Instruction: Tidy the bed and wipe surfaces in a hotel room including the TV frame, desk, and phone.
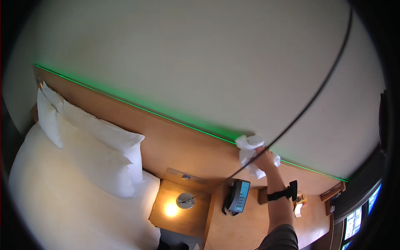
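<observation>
My right hand (264, 159) grips a crumpled white cloth (250, 142) on the top edge of a long wooden headboard panel (187, 140). The cloth lies over a green light strip (134, 106) that runs along this edge and partly hides it. Part of the cloth hangs down the panel's front face. A black strap with a small device (292, 190) is around my right forearm. My left hand is out of view. Below the right hand, a black desk telephone (240, 197) with a coiled cord sits on a wooden desk (240, 228).
A thin dark lamp stem or cable (312, 101) crosses in front of the hand, seemingly rising from a round metal base (185, 200) on the nightstand (190, 222). White pillows (103, 137) rest on the bed (78, 206) at left. Small items (299, 206) stand right of the forearm.
</observation>
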Action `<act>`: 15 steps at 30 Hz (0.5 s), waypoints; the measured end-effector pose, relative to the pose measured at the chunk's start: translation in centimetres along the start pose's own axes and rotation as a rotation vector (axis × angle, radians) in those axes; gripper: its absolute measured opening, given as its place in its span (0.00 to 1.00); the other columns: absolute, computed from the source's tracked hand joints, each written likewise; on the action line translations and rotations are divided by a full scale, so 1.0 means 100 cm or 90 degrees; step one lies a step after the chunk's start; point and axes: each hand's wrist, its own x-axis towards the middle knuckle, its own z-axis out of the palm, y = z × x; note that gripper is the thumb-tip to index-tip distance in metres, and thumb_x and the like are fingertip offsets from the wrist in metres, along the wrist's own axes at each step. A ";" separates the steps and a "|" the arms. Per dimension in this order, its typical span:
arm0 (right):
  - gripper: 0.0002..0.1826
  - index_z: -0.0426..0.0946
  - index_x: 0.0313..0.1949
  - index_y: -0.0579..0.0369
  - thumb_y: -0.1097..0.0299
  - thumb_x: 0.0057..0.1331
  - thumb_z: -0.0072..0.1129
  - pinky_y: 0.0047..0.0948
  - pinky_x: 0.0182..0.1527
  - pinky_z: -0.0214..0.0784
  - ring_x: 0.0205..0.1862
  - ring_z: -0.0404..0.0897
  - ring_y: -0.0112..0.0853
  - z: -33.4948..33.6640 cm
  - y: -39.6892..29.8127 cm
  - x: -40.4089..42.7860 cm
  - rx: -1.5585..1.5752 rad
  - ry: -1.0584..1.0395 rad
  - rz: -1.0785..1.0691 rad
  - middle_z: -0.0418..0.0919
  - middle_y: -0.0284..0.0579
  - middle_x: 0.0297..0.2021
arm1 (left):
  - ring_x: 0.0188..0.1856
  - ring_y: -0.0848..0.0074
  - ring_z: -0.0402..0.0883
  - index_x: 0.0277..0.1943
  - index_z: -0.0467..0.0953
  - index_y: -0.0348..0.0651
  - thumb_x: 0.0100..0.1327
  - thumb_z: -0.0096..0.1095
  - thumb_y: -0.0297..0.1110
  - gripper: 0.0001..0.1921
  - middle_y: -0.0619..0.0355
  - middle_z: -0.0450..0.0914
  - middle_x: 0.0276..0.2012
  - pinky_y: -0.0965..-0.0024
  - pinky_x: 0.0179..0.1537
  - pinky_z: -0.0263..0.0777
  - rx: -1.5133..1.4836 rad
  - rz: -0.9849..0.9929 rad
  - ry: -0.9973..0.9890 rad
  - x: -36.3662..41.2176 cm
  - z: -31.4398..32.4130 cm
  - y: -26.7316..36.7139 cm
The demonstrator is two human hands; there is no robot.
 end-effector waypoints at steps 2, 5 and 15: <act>0.27 0.75 0.52 0.47 0.61 0.50 0.61 0.46 0.58 0.65 0.55 0.72 0.49 -0.016 0.039 -0.017 0.000 -0.022 0.052 0.77 0.48 0.50 | 0.52 0.70 0.77 0.57 0.72 0.36 0.68 0.52 0.37 0.19 0.52 0.77 0.53 0.72 0.51 0.71 0.005 -0.007 -0.016 0.000 0.000 0.004; 0.22 0.77 0.50 0.44 0.59 0.53 0.61 0.45 0.57 0.67 0.58 0.70 0.46 -0.023 0.079 -0.035 -0.052 -0.050 0.197 0.77 0.43 0.51 | 0.52 0.70 0.76 0.58 0.72 0.36 0.68 0.52 0.38 0.20 0.51 0.76 0.54 0.72 0.52 0.71 -0.001 0.011 -0.067 -0.005 0.010 0.009; 0.33 0.76 0.53 0.54 0.58 0.45 0.67 0.39 0.52 0.72 0.48 0.80 0.44 -0.044 0.141 -0.165 0.192 -0.470 0.126 0.81 0.53 0.46 | 0.55 0.70 0.75 0.58 0.72 0.37 0.67 0.53 0.42 0.22 0.50 0.76 0.55 0.73 0.54 0.70 -0.082 0.115 -0.078 -0.020 0.086 -0.018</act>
